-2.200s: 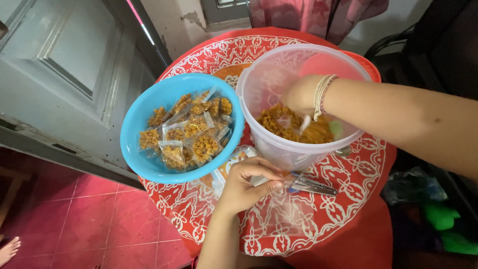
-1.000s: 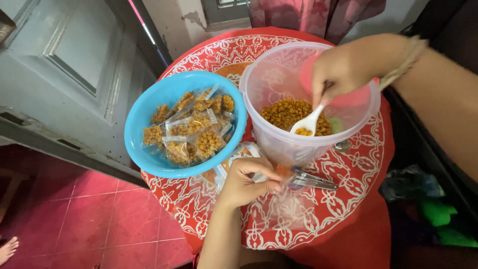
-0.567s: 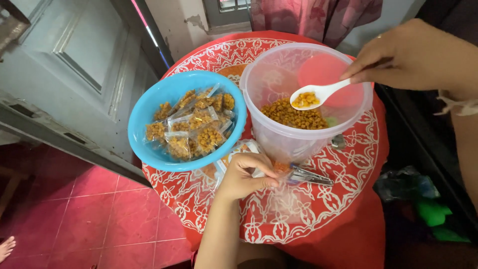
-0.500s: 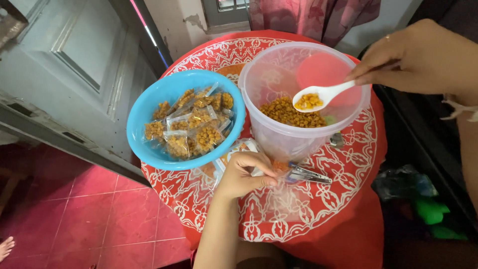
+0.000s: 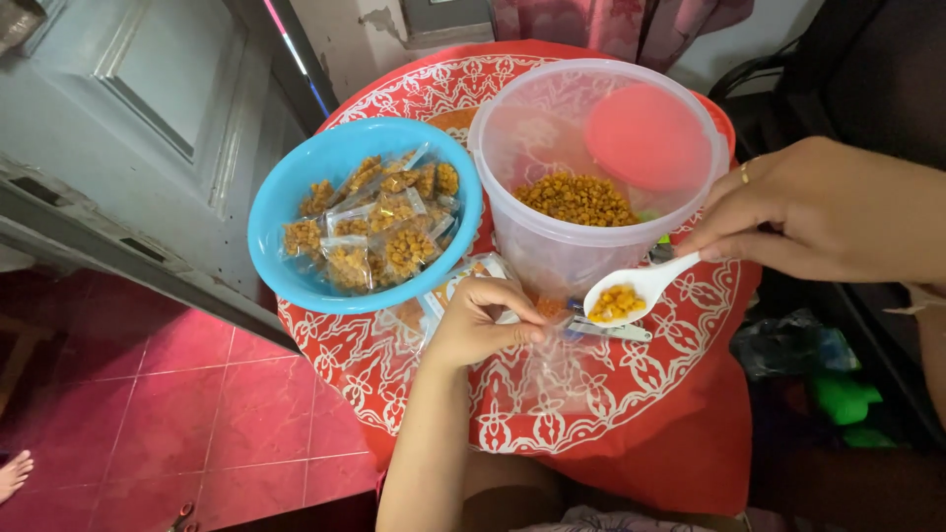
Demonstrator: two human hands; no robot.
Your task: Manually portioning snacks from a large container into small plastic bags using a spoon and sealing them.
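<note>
My right hand (image 5: pixel 823 212) holds a white plastic spoon (image 5: pixel 636 289) loaded with orange-yellow snack pieces, low over the table in front of the clear tub (image 5: pixel 591 128). My left hand (image 5: pixel 478 320) pinches a small clear plastic bag (image 5: pixel 552 360) that lies flat on the red patterned tablecloth (image 5: pixel 374 365), just left of the spoon. The tub holds more of the same snack at its bottom. A blue bowl (image 5: pixel 286 207) to the left is filled with several small sealed bags of the snack.
A stapler-like metal tool (image 5: pixel 611 332) lies under the spoon. A grey door (image 5: pixel 128 118) stands at left over red floor tiles (image 5: pixel 148 414). Green objects (image 5: pixel 847 404) sit on the floor at right. A bare foot (image 5: pixel 12 473) shows at the bottom left.
My right hand dipped into the tub, scooped snack with the spoon, lifted it out and brought it down toward the bag. My left hand stayed on the bag.
</note>
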